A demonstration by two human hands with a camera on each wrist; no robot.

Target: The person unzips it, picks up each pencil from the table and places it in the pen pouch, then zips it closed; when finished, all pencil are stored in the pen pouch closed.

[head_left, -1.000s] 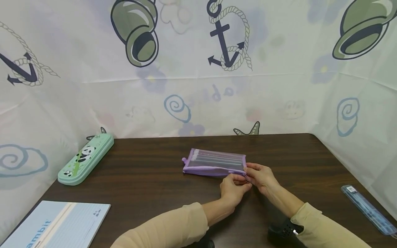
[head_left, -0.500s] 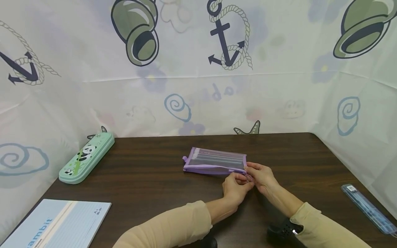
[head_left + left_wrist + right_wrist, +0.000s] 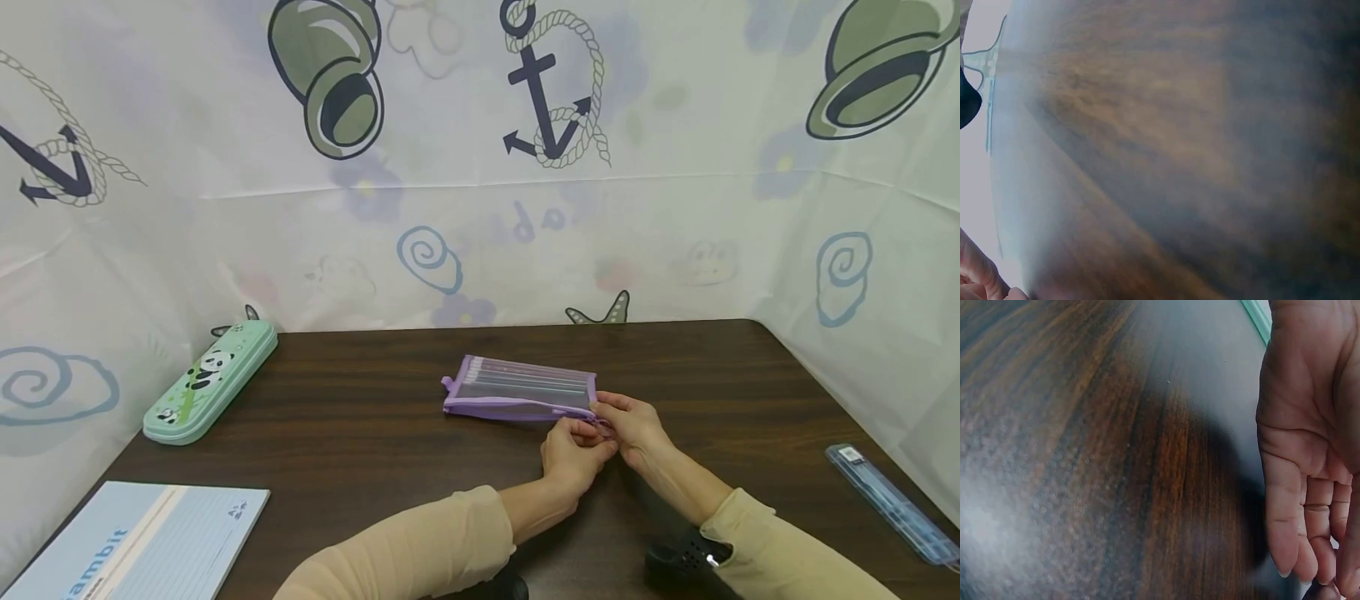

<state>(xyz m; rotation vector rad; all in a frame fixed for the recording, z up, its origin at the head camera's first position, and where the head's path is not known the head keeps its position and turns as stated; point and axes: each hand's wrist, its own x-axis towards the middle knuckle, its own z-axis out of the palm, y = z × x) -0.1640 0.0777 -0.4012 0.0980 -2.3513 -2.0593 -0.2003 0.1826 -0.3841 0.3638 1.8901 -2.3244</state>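
Note:
A purple zip pencil pouch (image 3: 525, 383) with a see-through top lies mid-table, and slim pencil-like sticks show inside it. At its near right corner my left hand (image 3: 568, 462) pinches the small purple zipper pull (image 3: 602, 428) between thumb and curled fingers. My right hand (image 3: 637, 433) grips the pouch's right end beside it, fingertips partly hidden behind the corner. In the right wrist view the right hand (image 3: 1310, 450) shows its palm and bent fingers, with what they hold mostly out of frame. Only a bit of a hand (image 3: 979, 272) shows in the left wrist view.
A mint panda pencil case (image 3: 210, 383) lies at the table's left edge. A light blue notebook (image 3: 142, 542) is at the front left. A blue clear packet (image 3: 892, 504) lies along the right edge. Printed cloth (image 3: 480, 250) stands behind the brown table (image 3: 360, 433).
My left hand has shifted slightly to the right, with its pinch at the pouch's corner. The right hand and the pouch have barely moved.

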